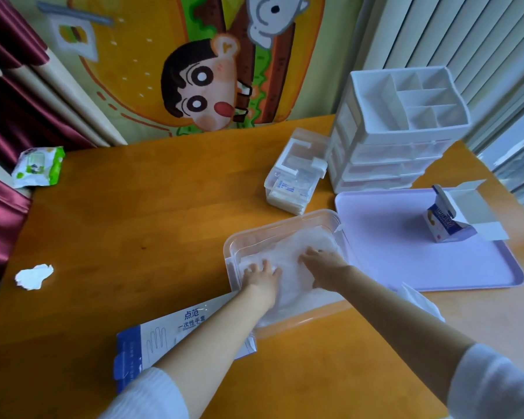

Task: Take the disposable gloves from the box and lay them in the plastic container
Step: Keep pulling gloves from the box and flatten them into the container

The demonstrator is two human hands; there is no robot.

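A clear plastic container (285, 225) stands on the wooden table in front of me. A stack of translucent white disposable gloves (294, 246) lies inside it. My left hand (262, 275) presses flat on the left part of the gloves with spread fingers. On the right part rests my right hand (322, 264), palm down. The blue and white glove box (164, 337) lies flat on the table at the container's near left, partly under my left forearm.
A lilac tray (406, 267) at the right holds a small opened carton (448, 219). Behind it stand a white drawer organizer (400, 131) and a lidded clear box (297, 173). A wet-wipe pack (38, 166) and crumpled tissue (34, 276) lie at the left.
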